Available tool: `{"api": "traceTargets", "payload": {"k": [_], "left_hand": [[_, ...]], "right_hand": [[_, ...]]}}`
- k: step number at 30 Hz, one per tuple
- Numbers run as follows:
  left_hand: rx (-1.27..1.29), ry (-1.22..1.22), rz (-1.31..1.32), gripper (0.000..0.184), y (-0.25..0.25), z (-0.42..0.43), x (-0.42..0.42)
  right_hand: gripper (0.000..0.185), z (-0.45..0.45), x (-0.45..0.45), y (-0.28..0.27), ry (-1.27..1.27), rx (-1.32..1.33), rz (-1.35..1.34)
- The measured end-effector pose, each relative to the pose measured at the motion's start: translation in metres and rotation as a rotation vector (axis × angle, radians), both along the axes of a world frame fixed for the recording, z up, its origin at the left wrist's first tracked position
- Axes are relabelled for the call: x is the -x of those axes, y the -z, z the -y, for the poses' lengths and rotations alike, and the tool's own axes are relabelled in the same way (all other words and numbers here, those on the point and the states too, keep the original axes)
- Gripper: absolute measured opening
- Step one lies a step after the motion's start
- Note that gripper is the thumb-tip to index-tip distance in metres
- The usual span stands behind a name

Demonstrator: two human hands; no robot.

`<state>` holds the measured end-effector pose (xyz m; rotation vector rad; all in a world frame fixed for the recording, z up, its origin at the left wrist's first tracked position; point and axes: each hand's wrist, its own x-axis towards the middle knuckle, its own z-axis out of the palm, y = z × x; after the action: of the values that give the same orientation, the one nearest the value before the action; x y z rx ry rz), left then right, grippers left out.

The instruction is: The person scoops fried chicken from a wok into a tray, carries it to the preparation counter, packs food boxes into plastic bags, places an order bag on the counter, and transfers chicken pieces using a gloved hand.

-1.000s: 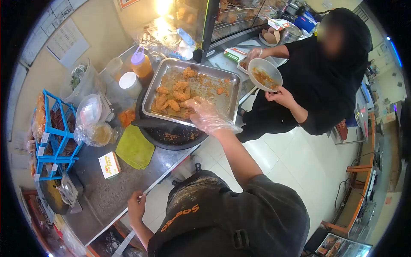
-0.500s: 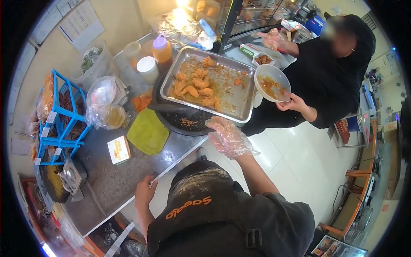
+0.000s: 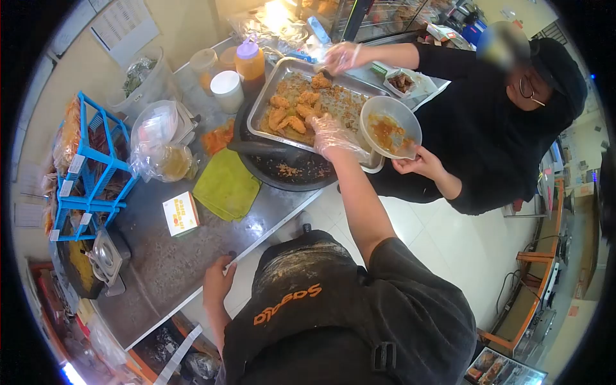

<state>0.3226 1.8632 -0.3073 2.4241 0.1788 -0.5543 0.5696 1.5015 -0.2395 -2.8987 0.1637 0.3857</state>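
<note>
My right hand (image 3: 332, 136), in a clear plastic glove, reaches into the near side of a metal tray (image 3: 269, 90). Its fingers are bent around a piece of fried chicken that they mostly hide, beside other pieces of fried chicken (image 3: 292, 123). My left hand (image 3: 219, 279) is bare and rests at the table's front edge, fingers apart, holding nothing I can see. Across the tray, a co-worker's gloved hand (image 3: 342, 58) touches another chicken piece (image 3: 321, 80). The co-worker's other hand (image 3: 420, 163) holds a white bowl (image 3: 372, 115) with sauce, tilted over the tray's right end.
Under the tray is a wide dark pan (image 3: 289, 176). A green cloth (image 3: 226, 186) and small box (image 3: 181, 213) lie on the metal table (image 3: 160, 276). Blue baskets (image 3: 96, 167) stand at left; a sauce bottle (image 3: 250, 64) and white tub (image 3: 226, 90) stand behind.
My right hand has moved forward from the tray's near rim into the chicken. The co-worker's gloved hand has come left over the tray, and the bowl has shifted left. My left hand stays.
</note>
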Motion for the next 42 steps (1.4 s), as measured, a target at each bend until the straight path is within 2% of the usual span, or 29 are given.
{"api": "traceTargets", "payload": {"k": [1, 4, 7, 8, 10, 11, 12, 14, 17, 23, 26, 29, 32, 33, 34, 36, 38, 41, 42], "left_hand": [[-0.004, -0.010, 0.013, 0.032, 0.002, -0.002, 0.000], [-0.018, -0.033, 0.008, 0.032, 0.007, -0.009, 0.008], [-0.025, -0.049, -0.027, 0.031, 0.009, -0.010, 0.008], [-0.019, -0.051, -0.028, 0.030, 0.009, -0.010, 0.008], [-0.018, -0.058, -0.027, 0.030, 0.008, -0.010, 0.007], [-0.024, -0.063, -0.027, 0.030, 0.007, -0.009, 0.006], [-0.030, -0.066, -0.027, 0.029, 0.006, -0.008, 0.005], [-0.044, -0.067, -0.025, 0.030, -0.002, -0.003, 0.002], [-0.016, -0.057, -0.010, 0.030, 0.000, -0.002, 0.002], [0.009, -0.061, -0.006, 0.030, 0.011, -0.002, 0.004], [-0.003, -0.055, -0.019, 0.031, 0.011, -0.001, 0.005], [0.000, -0.054, -0.034, 0.033, 0.006, 0.003, 0.005], [-0.006, -0.054, -0.028, 0.033, 0.001, 0.003, 0.006], [-0.010, -0.051, -0.025, 0.033, 0.000, 0.001, 0.008], [-0.011, -0.064, -0.031, 0.033, 0.002, 0.000, 0.010], [-0.007, -0.081, -0.039, 0.032, 0.011, -0.002, 0.013], [-0.009, -0.073, -0.051, 0.033, 0.015, -0.003, 0.012], [-0.007, -0.081, -0.043, 0.033, 0.015, 0.001, 0.014], [-0.007, -0.085, -0.038, 0.033, 0.013, 0.002, 0.014]], "right_hand": [[0.052, 0.000, -0.006, -0.002, 0.013, -0.023, -0.082], [0.041, 0.006, -0.012, 0.018, -0.020, 0.038, -0.045], [0.041, -0.001, -0.012, 0.009, 0.157, -0.083, 0.017], [0.042, 0.002, -0.008, 0.003, 0.091, -0.028, -0.069], [0.040, 0.014, -0.018, 0.055, 0.125, 0.009, 0.109], [0.039, 0.012, -0.020, 0.059, 0.141, 0.027, 0.197], [0.042, 0.015, -0.021, 0.060, 0.106, 0.014, 0.129], [0.050, 0.007, -0.012, 0.016, 0.041, -0.012, -0.009], [0.046, 0.008, -0.007, 0.010, 0.015, -0.136, 0.006], [0.041, -0.005, 0.007, 0.018, -0.014, -0.026, 0.233], [0.024, -0.006, 0.013, 0.025, -0.144, -0.002, 0.524], [0.025, -0.006, 0.029, -0.029, -0.126, -0.133, 0.498], [0.032, 0.015, 0.039, -0.050, 0.100, -0.384, 0.670], [0.042, 0.035, 0.024, -0.041, 0.097, -0.708, 0.610], [0.042, 0.053, 0.019, -0.032, 0.138, -0.874, 0.673], [0.045, 0.069, 0.026, -0.051, 0.295, -1.133, 0.640], [0.049, 0.074, 0.043, -0.099, 0.517, -1.311, 0.438], [0.052, 0.095, 0.048, -0.093, 0.510, -1.535, 0.482], [0.050, 0.102, 0.042, -0.078, 0.434, -1.710, 0.479]]}}
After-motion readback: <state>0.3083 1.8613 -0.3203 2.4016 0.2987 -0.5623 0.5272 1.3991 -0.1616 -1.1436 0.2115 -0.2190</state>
